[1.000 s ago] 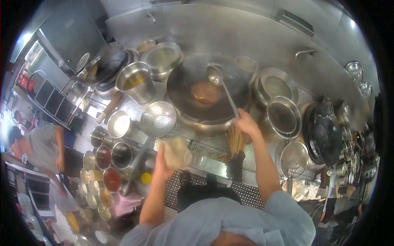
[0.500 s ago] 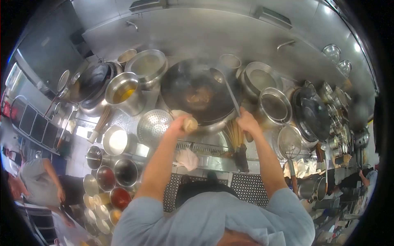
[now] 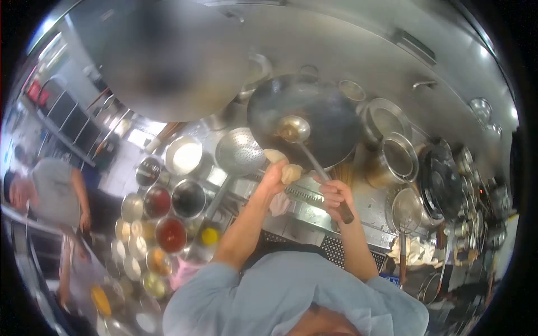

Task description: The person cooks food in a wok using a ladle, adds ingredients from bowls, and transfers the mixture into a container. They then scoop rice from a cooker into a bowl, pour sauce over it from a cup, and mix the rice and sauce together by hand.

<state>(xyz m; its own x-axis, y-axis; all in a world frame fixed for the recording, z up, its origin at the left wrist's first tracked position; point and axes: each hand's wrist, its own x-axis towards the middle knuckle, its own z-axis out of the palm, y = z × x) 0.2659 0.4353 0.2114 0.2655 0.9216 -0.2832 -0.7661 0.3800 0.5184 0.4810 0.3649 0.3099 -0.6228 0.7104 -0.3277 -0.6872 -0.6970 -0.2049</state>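
Left hand (image 3: 274, 178) is closed on a bunched cloth (image 3: 291, 174) near the wok (image 3: 332, 115); can't tell if it's got the rim too. Right hand (image 3: 337, 197) is wrapped round the ladle (image 3: 295, 129), bowl over the wok. Slipping cloth could mean burnt fingers; a tilted ladle, splashes.

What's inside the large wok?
The wok shows its dark inner surface, the ladle bowl and brown food in or beside it; whatever lies beneath the ladle bowl is covered.
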